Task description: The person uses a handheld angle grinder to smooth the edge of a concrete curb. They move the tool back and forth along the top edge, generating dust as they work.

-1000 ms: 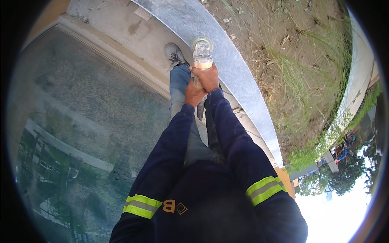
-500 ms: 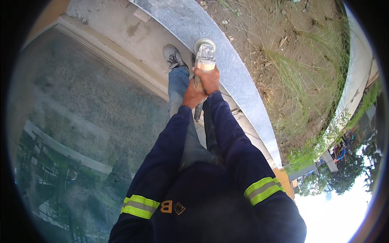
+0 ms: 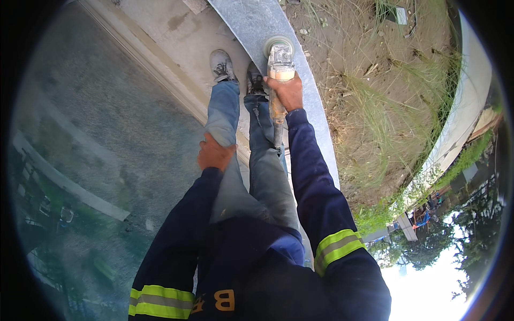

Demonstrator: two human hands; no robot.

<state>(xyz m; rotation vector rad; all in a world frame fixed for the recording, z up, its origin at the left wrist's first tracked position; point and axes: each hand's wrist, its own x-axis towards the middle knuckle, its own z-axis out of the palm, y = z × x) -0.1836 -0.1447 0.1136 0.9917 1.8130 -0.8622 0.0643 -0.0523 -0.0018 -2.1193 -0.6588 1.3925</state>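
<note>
My right hand (image 3: 287,93) is wrapped around the body of a dusty angle grinder (image 3: 278,107). Its round disc head (image 3: 279,47) sits on the top face of a curved grey stone slab (image 3: 251,24), and the rear end points back toward my knees. My left hand (image 3: 216,154) is off the tool, curled over the left leg of my jeans (image 3: 222,109) near the knee. Some of its fingers are hidden against the cloth.
My dusty shoes (image 3: 221,64) stand on a concrete ledge (image 3: 160,32) left of the slab. Farther left is a large dusty, reflective glass-like surface (image 3: 118,144). Right of the slab lies a soil bed with grass (image 3: 385,101), bounded by a pale curved wall (image 3: 476,69).
My left hand has let go of the grinder and moved left and down onto my left leg. The grinder, in my right hand alone, now appears slightly farther up and right in view.
</note>
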